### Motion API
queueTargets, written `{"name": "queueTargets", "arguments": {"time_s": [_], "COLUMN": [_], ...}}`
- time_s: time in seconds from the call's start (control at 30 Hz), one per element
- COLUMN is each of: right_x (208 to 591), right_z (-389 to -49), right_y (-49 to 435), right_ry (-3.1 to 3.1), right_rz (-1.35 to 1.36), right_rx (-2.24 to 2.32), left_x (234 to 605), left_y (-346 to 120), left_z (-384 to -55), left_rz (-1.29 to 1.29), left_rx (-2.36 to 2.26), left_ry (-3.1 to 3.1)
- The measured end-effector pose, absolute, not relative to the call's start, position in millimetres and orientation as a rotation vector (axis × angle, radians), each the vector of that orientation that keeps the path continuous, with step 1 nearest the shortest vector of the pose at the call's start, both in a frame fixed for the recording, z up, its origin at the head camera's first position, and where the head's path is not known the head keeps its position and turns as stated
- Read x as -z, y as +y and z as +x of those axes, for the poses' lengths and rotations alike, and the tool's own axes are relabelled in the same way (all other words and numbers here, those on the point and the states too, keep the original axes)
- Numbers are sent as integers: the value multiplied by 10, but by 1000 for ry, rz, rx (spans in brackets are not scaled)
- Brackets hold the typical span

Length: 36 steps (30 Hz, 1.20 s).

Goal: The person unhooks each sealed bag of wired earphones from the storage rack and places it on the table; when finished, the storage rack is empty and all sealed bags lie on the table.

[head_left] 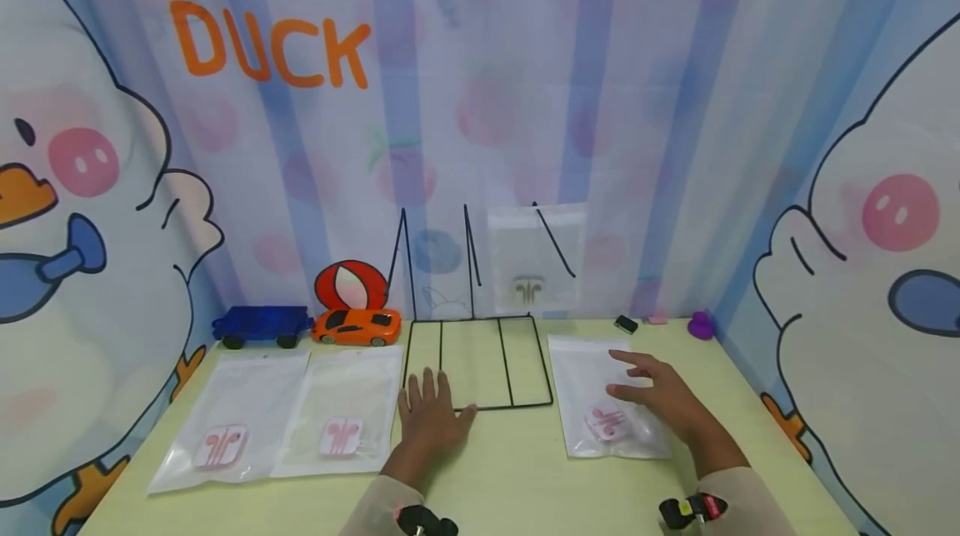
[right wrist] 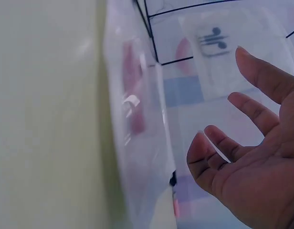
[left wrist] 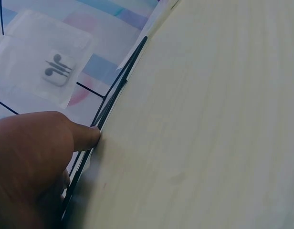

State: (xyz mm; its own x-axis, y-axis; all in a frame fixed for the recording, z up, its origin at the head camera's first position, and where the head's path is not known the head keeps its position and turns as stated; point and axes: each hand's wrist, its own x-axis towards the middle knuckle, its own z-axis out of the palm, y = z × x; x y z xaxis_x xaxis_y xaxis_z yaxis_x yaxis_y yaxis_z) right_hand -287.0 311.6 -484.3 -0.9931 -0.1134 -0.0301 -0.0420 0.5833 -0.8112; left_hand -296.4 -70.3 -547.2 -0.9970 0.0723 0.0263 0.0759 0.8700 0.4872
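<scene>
A black wire rack (head_left: 507, 362) with upright prongs stands mid-table. My left hand (head_left: 431, 426) rests at its front left corner, fingers straight and spread; in the left wrist view, the thumb of that hand (left wrist: 39, 152) touches the wire. On the rack's right prong hangs a clear zip bag (head_left: 536, 248) with dark earphones printed or packed low in it. My right hand (head_left: 667, 394) is over another zip bag (head_left: 577, 369), which holds a pink earphone case (head_left: 606, 423). In the right wrist view the fingers of this hand (right wrist: 261, 171) are spread and grip nothing.
Two more zip bags (head_left: 255, 386) (head_left: 360, 386) with pink earphones lie at left. Behind them stand a blue toy truck (head_left: 262, 324) and an orange toy car (head_left: 357, 326). A small black block (head_left: 626, 324), a pink eraser-like piece (head_left: 657, 320) and a purple toy duck (head_left: 701, 325) sit back right.
</scene>
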Motion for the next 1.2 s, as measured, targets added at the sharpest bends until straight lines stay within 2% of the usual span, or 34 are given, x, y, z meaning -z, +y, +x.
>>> {"name": "queueTargets", "arguments": {"time_s": [0.57,1.2], "right_x": [4533,4290], "right_z": [-3309,-3684], "right_y": [2788,2668], "right_ry": [2591,2478], "right_rz": [-255,-163], "right_rx": [1600,1771], "left_x": [5503,5544], "left_y": [-701,-706], "left_z": [-2960,-3002], "left_rz": [-115,-119], "left_rx": [796,767], "left_ry": [-3025,-3032]}}
